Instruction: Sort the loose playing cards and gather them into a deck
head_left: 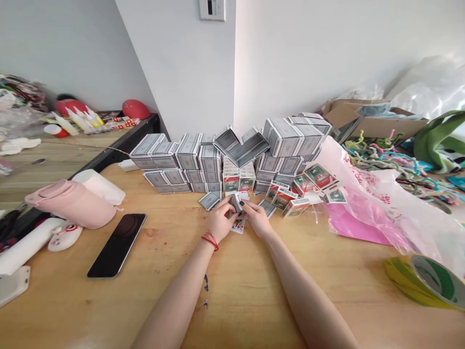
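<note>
My left hand (220, 219) and my right hand (256, 217) meet at the middle of the table, both closed on a small stack of playing cards (237, 202) with patterned grey backs. Beneath the hands lie face-up playing cards (238, 226), partly covered by my fingers. To the left of my left hand, a few cards rest back side up (209, 200); another back-up group (268, 208) sits just beyond my right hand. Directly behind stand boxed card decks (238, 182), under a V-shaped piece (241, 148) made of the same patterned cards.
Stacked card blocks (160, 162) form a wall at the back. Loose card boxes (285, 198) and pink-white plastic wrap (366, 208) lie right, with a tape roll (426, 281) nearer. A phone (116, 245) and pink pouch (72, 203) are left.
</note>
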A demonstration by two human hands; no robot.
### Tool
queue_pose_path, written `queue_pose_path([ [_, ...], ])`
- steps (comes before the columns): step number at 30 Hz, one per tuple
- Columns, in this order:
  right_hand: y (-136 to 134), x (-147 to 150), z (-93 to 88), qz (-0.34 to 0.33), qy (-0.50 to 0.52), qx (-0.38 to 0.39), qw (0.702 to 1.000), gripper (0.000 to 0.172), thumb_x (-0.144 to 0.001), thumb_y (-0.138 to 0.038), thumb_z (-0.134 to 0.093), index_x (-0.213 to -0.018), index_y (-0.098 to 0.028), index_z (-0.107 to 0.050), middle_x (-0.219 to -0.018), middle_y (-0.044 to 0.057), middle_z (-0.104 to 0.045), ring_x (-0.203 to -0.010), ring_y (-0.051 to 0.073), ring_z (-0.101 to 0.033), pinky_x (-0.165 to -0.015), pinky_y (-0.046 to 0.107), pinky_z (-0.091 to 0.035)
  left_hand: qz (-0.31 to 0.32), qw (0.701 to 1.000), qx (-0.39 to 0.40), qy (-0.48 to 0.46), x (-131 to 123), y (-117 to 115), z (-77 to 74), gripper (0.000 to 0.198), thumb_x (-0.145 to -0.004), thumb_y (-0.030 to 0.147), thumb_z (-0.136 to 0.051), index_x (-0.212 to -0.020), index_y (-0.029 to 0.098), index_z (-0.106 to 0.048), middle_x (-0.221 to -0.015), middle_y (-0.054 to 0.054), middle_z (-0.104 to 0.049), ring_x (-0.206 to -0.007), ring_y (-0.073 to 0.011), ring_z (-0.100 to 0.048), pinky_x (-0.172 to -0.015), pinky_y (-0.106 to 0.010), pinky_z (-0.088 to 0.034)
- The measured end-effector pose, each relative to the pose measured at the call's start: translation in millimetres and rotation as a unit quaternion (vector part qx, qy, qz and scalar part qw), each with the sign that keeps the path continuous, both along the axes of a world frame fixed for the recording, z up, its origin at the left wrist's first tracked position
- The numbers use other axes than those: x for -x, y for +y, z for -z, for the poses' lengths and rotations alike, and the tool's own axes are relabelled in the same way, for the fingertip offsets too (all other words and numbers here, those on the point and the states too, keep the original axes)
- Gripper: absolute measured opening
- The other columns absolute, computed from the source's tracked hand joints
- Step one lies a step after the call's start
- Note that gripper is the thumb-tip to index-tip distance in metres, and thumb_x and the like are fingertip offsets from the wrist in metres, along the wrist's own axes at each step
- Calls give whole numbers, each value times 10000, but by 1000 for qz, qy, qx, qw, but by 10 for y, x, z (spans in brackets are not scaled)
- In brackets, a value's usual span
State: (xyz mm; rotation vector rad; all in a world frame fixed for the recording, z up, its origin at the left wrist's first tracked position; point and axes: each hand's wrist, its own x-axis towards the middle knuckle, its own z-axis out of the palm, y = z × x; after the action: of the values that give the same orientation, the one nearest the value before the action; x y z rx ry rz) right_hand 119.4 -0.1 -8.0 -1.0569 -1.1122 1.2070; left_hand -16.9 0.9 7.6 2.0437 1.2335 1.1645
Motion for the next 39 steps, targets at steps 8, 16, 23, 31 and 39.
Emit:
queue_pose_path([
  [8,-21,1,-43,-28,-47,-12,998,273,-718,-409,-520,-761,-184,-668,-738,5,-618,-704,158,-532,-665,274,-404,3,999,-44,10,39,21,35,113,-665,98,-528,-649,208,-549,-1180,-39,-500,-1068,-184,-475,-902,-341,-367],
  [16,-22,-3,25,27,-119,-28,992,286,-724,-386,-492,-620,-161,-635,-623,2,-574,-579,137,-488,-550,238,-369,5,994,-93,52,22,31,90,138,-674,79,-503,-652,207,-550,-1181,-27,-505,-1088,-171,-463,-908,-335,-387],
  [23,-28,1,54,74,-155,-30,985,294,-726,-361,-472,-588,-139,-608,-616,17,-581,-575,137,-485,-526,219,-357,6,988,-125,94,18,40,111,143,-690,82,-476,-664,202,-550,-1199,-23,-493,-1098,-151,-457,-902,-311,-407],
  [31,-38,4,53,113,-235,-39,964,346,-745,-366,-434,-492,-150,-529,-503,-5,-507,-499,117,-445,-490,208,-325,-6,982,-137,126,11,22,123,137,-701,95,-482,-665,206,-554,-1194,-22,-499,-1120,-152,-437,-932,-319,-388],
  [39,-38,-5,69,113,-221,-11,969,393,-782,-402,-381,-512,-157,-526,-464,-3,-511,-460,121,-468,-474,215,-354,-11,981,-132,139,-21,9,88,136,-695,85,-483,-692,205,-546,-1203,-24,-489,-1138,-160,-416,-946,-335,-375],
])
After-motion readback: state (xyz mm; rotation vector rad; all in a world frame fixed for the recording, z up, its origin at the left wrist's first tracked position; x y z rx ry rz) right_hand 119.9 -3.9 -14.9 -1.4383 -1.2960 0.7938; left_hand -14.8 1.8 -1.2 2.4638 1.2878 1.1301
